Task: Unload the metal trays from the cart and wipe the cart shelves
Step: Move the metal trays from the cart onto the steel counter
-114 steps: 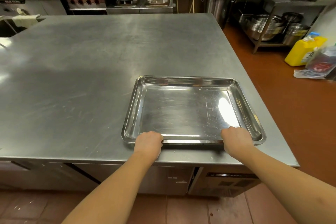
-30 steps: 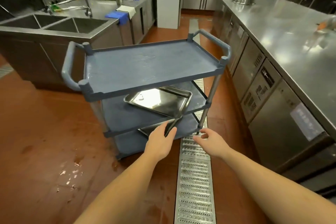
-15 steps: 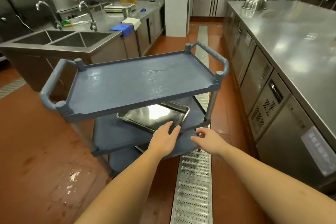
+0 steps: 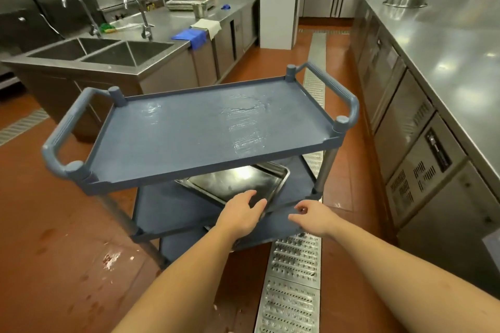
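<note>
On cart (image 4: pixel 63 130) middle shelf (image 4: pixel 167 208), tray (image 4: pixel 238 178) lies askew; left hand (image 4: pixel 240 215) fingers straight over its near rim, not gripping; right hand (image 4: pixel 311 216) fingers loosely curled, empty. Risk: one-handed pull tilts tray, rim catches top shelf (image 4: pixel 189 130), tray clatters down.

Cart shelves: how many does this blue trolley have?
3. The top shelf is bare and streaked. The middle shelf holds a metal tray. The bottom shelf is mostly hidden beneath the others.
</note>
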A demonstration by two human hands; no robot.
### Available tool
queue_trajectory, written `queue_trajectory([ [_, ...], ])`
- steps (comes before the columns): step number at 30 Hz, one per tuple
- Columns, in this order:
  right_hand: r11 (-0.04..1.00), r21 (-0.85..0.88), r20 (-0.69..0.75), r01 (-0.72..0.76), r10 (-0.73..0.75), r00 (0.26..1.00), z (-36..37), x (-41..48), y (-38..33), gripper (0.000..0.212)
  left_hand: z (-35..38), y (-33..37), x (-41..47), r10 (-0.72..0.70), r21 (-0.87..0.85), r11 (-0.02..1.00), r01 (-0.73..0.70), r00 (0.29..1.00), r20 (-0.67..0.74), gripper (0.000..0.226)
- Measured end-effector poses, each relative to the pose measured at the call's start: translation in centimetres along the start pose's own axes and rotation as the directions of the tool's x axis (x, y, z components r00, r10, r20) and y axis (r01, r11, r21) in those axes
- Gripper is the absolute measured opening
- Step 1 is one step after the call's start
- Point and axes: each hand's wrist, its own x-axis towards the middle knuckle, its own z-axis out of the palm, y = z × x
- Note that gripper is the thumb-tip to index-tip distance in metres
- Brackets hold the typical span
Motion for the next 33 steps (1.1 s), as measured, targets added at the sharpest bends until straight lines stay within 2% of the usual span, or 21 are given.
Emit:
queue_trajectory([
  [4,0.995,-0.096,0.009,-0.009,0.01,1.0,-0.6,4.7,-1.7,0.05,-1.5,-1.7,4.4,0.011,0.064,0.998,-0.014,0.998,0.057,0.054],
  [7,0.981,-0.187,0.011,-0.047,0.05,0.999,-0.4,8.4,-2.2,0.045,-2.4,-4.1,8.0,0.033,0.225,0.972,-0.062,0.991,0.133,0.055],
  [10,0.953,-0.296,0.031,-0.071,0.084,0.996,0.5,11.4,-2.1,0.039,-2.6,-6.6,10.7,0.05,0.404,0.905,-0.133,0.976,0.21,0.054],
  [12,0.932,-0.358,0.08,-0.058,0.092,0.993,1.5,12.9,-2.0,0.039,-2.3,-7.7,11.7,0.044,0.438,0.886,-0.153,0.968,0.249,0.053],
  [18,0.915,-0.404,0.175,0.001,0.076,0.982,4.9,17.4,-1.9,0.036,-0.6,-9.8,14.1,-0.014,0.401,0.909,-0.114,0.953,0.302,0.053],
  [23,0.943,-0.332,0.157,-0.02,0.076,0.985,7.8,21.6,-1.3,0.032,1.0,-10.9,16.5,-0.112,0.368,0.93,0.019,0.966,0.232,0.053],
  [27,0.916,-0.395,0.211,0.068,0.018,0.977,10.4,24.7,0.6,0.027,3.7,-11.8,18.6,-0.191,0.325,0.939,0.115,0.958,0.215,0.053],
  [33,0.813,-0.529,0.309,0.246,-0.086,0.947,14.7,28.8,3.3,0.023,8.7,-14.0,20.1,-0.261,0.217,0.952,0.215,0.942,0.21,0.052],
])
